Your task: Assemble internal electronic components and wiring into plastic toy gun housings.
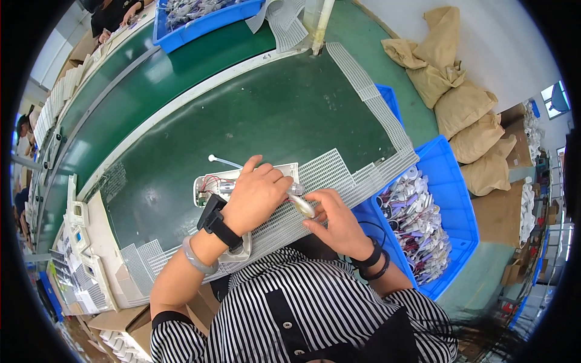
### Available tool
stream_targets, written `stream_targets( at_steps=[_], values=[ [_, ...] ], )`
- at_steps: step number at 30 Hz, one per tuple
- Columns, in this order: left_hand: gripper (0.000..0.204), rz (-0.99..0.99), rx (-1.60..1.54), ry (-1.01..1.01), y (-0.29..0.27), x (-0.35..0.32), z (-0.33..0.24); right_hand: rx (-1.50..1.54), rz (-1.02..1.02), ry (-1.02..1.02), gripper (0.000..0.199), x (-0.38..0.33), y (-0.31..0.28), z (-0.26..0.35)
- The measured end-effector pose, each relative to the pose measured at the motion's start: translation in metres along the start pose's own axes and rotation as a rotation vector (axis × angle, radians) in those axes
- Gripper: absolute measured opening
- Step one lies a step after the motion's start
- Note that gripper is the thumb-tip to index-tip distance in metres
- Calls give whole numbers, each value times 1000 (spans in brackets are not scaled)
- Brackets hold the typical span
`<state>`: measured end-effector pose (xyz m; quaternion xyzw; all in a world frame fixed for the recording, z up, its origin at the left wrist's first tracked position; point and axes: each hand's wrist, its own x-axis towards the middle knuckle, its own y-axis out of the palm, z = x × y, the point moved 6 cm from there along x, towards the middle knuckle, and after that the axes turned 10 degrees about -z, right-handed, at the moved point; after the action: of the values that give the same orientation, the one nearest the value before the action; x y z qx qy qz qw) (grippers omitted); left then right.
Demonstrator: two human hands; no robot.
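My left hand [259, 195], palm down with curled fingers, is closed over a white plastic housing [198, 192] on the bench. Thin red wires and a silvery cylinder [227, 187] show inside the housing, left of the fingers. My right hand [336, 222] pinches the end of a shiny, pale oval part [302, 206] between thumb and fingers. That part's other end reaches my left hand's fingertips. Beyond the housing, a thin pale tube with a round white tip [212, 158] sticks out. Another white plastic piece [242, 253] lies partly hidden under my left wrist.
Perforated grey matting [327, 169] edges the dark green bench [254, 115]. At right stands a blue bin [463, 212] full of small parts; another blue bin [200, 25] is at the far side. Brown sacks [463, 112] line the wall. A co-worker's hand [132, 13] shows far left.
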<state>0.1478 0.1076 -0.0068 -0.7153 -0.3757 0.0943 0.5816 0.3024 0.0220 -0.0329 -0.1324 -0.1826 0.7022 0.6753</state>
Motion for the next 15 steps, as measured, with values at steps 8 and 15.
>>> stream_targets(
  at_steps=[8, 15],
  values=[
    [20, -116, -58, -30, -5, 1, 6, -200, -18, 16, 40, 8, 0, -5],
    [19, -154, -188, -93, -13, -1, 12, -410, -159, -422, 36, 10, 6, 17]
  ],
)
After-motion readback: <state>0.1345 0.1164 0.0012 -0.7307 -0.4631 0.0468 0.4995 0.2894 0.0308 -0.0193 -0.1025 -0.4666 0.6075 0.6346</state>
